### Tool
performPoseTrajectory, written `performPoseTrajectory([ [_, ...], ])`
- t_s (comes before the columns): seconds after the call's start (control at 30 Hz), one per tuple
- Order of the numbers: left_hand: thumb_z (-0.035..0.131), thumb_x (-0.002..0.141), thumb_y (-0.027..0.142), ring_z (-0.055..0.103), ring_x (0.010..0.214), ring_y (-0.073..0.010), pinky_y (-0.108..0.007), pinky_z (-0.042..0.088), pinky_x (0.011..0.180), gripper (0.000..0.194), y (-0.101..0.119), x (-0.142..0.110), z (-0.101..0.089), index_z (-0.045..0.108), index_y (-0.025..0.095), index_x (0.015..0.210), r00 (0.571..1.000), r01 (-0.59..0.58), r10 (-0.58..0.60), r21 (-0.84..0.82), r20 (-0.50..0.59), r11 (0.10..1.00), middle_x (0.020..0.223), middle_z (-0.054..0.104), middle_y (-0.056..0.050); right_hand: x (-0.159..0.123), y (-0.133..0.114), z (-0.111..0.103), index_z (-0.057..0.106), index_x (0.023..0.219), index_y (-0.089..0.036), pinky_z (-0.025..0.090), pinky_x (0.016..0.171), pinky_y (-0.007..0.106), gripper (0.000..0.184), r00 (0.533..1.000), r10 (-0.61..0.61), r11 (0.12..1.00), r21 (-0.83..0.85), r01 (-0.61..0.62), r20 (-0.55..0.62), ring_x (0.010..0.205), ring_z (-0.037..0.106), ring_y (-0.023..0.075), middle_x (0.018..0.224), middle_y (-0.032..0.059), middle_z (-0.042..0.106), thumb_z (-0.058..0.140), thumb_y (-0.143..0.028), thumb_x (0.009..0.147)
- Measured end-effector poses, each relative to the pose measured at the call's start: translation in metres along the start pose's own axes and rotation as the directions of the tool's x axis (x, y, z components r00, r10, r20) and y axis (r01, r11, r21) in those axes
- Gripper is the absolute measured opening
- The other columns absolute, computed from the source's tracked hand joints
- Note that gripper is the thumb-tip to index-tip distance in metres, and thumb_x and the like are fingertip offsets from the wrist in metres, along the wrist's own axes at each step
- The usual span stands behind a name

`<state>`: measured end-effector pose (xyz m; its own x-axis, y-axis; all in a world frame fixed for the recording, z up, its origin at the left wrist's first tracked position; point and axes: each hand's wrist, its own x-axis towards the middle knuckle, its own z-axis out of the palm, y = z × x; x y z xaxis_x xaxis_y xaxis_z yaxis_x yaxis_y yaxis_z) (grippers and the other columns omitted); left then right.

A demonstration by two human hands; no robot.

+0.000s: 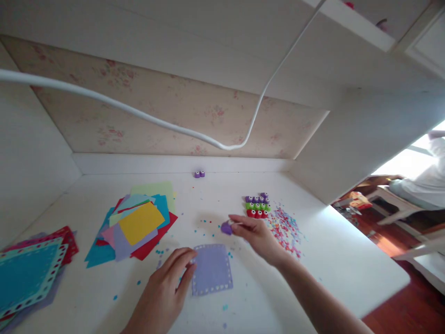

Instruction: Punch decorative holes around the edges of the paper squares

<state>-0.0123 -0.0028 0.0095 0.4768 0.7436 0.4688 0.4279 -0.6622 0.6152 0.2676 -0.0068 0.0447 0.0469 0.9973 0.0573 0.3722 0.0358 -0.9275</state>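
Note:
A light purple square of paper (211,270) with small holes punched along its edges lies on the white tabletop. My left hand (167,283) has its fingers curled at the paper's left edge, with thumb and fingertips gripping it there. Above the paper's upper right corner, my right hand (255,232) is closed around a small purple craft punch (226,227) with a white button. To the right of that hand stand several purple, green and red craft punches (257,205) in rows. Beside them is a pile of colourful paper confetti (283,229).
Coloured paper sheets (141,222) overlap at the left of the tabletop (313,287). Hole-edged sheets (31,264) are stacked at far left. Two small purple punches (199,174) sit by the back wall. A white cable (156,119) hangs across the view. A person (422,178) is at far right.

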Motion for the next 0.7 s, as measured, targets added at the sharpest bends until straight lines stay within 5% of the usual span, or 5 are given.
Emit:
performPoseTrajectory([
  [0.1, 0.045, 0.099, 0.021, 0.067, 0.099, -0.0199, -0.034, 0.058, 0.087, 0.021, -0.005, -0.003, -0.002, 0.063, 0.025, 0.109, 0.998, -0.067, 0.066, 0.082, 0.007, 0.994, 0.108, 0.067, -0.005, 0.035, 0.019, -0.056, 0.071, 0.115, -0.02, 0.057, 0.07, 0.033, 0.044, 0.945, 0.052, 0.945, -0.29, -0.151, -0.321, 0.079, 0.071, 0.0197, 0.093, 0.0064, 0.076, 0.057, -0.052, 0.089],
  [0.27, 0.042, 0.091, 0.008, 0.068, 0.09, -0.0205, -0.037, 0.059, 0.08, 0.031, -0.005, -0.005, 0.001, 0.066, 0.024, 0.101, 0.988, -0.147, 0.14, 0.134, 0.066, 0.98, 0.101, 0.069, -0.004, 0.084, 0.047, -0.125, 0.074, 0.098, -0.017, 0.052, 0.074, 0.036, 0.031, 0.865, 0.035, 0.828, -0.47, -0.306, -0.501, 0.083, 0.07, 0.0254, 0.089, 0.0111, 0.075, 0.061, -0.041, 0.084],
  [0.43, 0.042, 0.083, 0.002, 0.068, 0.085, -0.0219, -0.041, 0.059, 0.077, 0.034, -0.004, -0.006, 0.003, 0.067, 0.022, 0.094, 0.977, -0.188, 0.17, 0.147, 0.128, 0.971, 0.094, 0.071, -0.003, 0.102, 0.071, -0.139, 0.075, 0.085, -0.02, 0.046, 0.091, 0.036, 0.019, 0.859, -0.005, 0.72, -0.598, -0.352, -0.512, 0.103, 0.064, 0.0263, 0.105, 0.0103, 0.072, 0.064, -0.035, 0.079],
  [0.7, 0.039, 0.084, 0.005, 0.067, 0.079, -0.022, -0.04, 0.057, 0.073, 0.033, -0.008, -0.004, -0.006, 0.066, 0.022, 0.091, 0.989, -0.128, 0.106, 0.231, 0.106, 0.964, 0.087, 0.071, -0.003, 0.112, 0.093, -0.14, 0.076, 0.079, -0.019, 0.047, 0.091, 0.033, 0.017, 0.883, 0.031, 0.608, -0.692, -0.389, -0.469, 0.102, 0.065, 0.0259, 0.102, 0.0111, 0.072, 0.064, -0.032, 0.078],
])
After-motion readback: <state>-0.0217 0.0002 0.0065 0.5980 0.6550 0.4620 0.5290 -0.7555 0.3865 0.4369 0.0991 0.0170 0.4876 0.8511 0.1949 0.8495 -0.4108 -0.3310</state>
